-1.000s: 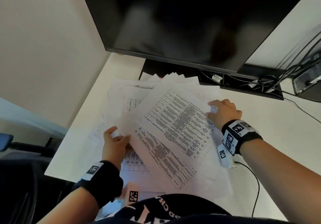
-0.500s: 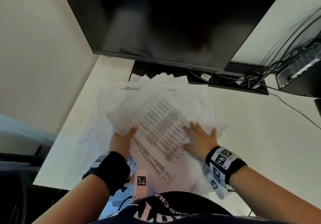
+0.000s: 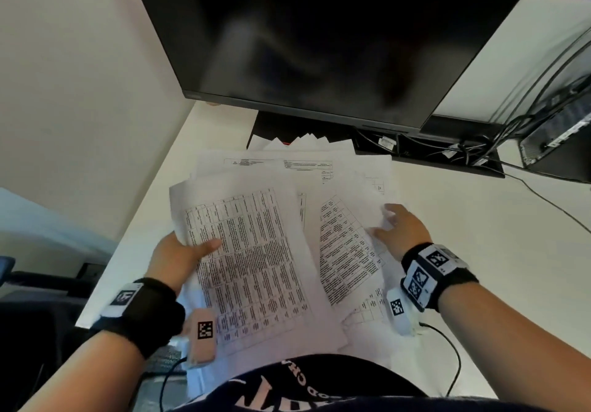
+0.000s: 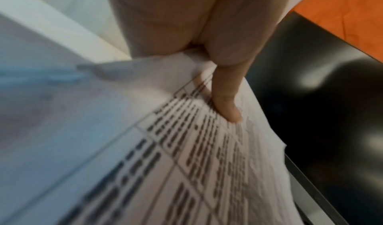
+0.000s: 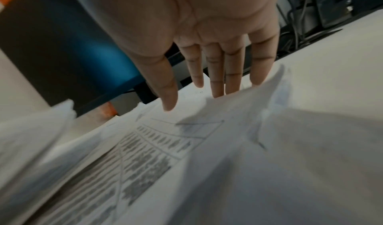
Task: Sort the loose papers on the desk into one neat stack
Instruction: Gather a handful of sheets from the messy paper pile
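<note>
- Head view: the left hand pinches a printed sheaf, thumb on top, at the desk's six o'clock.
- The right hand, fingers spread, reaches the loose papers at three o'clock.
- Best gather edges inward and keep the sheaf level.

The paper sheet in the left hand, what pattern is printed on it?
A black text table with ruled lines on the white paper sheet; head view shows it best.
</note>
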The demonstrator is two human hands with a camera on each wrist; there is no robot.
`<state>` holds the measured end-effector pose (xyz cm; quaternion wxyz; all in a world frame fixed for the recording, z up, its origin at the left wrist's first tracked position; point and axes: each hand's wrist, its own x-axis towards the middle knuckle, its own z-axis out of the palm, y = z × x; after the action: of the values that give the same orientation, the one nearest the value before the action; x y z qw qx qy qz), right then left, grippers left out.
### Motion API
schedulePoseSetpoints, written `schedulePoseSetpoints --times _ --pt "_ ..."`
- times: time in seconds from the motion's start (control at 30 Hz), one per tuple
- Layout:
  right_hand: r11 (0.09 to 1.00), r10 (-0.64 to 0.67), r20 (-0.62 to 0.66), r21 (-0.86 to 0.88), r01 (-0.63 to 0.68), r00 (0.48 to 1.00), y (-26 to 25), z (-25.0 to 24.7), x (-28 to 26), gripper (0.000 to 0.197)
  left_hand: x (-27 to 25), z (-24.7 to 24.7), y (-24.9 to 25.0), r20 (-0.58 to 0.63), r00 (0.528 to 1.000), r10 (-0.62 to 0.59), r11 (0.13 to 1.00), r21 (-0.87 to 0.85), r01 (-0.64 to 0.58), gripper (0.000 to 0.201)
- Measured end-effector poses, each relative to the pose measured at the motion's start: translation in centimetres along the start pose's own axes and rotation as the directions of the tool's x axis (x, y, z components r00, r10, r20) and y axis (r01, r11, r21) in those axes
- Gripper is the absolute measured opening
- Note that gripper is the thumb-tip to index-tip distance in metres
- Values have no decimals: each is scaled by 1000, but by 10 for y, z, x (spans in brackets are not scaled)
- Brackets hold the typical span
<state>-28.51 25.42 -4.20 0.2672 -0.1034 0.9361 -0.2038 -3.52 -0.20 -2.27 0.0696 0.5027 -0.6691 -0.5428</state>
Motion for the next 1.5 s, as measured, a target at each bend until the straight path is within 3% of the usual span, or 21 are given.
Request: schedulePoseSetpoints --times 0.07,0.17,0.3,0.37,0.47,0.6,0.67,0.7,0.77,0.87,0.93,0.97,1.0,1.07,1.13,1.17,1.3,1.37,1.5 --pt "997 44 24 -65 -43 999 2 2 6 57 -2 -13 1 58 998 -1 999 36 -1 26" --pt "998 50 22 -37 -49 998 3 4 8 34 -3 -17 3 89 996 10 996 84 -17 28" --pt "990 22 -131 -135 -40 991 -1 -8 4 11 3 -5 0 -8 996 86 983 165 -84 30" --pt "999 -23 -140 -40 17 990 2 -15 4 12 10 1 -4 -72 992 103 968 238 -83 29" --pt "991 -56 -104 113 68 993 8 -21 5 18 28 13 -22 -62 994 87 935 349 -60 51" --pt "958 56 30 281 -63 998 17 -25 5 42 34 35 -27 -52 992 119 873 481 -80 29" --pt "864 99 200 470 -183 975 27 -28 2 60 34 41 -31 -21 995 101 855 513 -76 34" --pt "770 88 291 587 -250 953 34 -29 0 69 35 43 -35 -3 997 81 851 521 -68 41" --pt "594 45 388 730 -337 921 46 -27 -7 64 32 44 -37 9 998 56 851 523 -53 52" --pt "393 -9 403 843 -367 915 53 -14 -24 53 13 48 -25 71 996 51 836 543 -81 55" --pt "346 55 353 871 -350 934 53 0 -28 64 7 54 -26 113 991 76 857 501 -123 59" --pt "340 127 306 880 -331 944 51 8 -26 60 6 56 -28 132 986 99 864 480 -151 59" --pt "372 211 256 871 -320 943 47 14 -24 50 4 58 -29 148 982 114 861 479 -173 58" --pt "607 309 94 746 -273 946 37 18 -19 37 6 60 -33 157 979 131 870 455 -189 50" --pt "820 285 -47 529 -218 957 26 12 -17 25 6 62 -31 120 984 133 897 407 -171 37" --pt "864 265 -97 465 -192 959 21 7 -19 19 4 62 -28 92 986 136 908 386 -161 32" --pt "882 260 -210 448 -143 943 18 -8 -19 32 -7 58 -18 5 988 158 958 244 -154 11" --pt "885 270 -188 436 -166 944 19 -10 -18 38 -12 55 -16 18 987 162 977 140 -163 9" --pt "911 193 -89 385 -145 977 8 -7 -18 16 -16 55 -15 73 981 180 984 -9 -180 49"
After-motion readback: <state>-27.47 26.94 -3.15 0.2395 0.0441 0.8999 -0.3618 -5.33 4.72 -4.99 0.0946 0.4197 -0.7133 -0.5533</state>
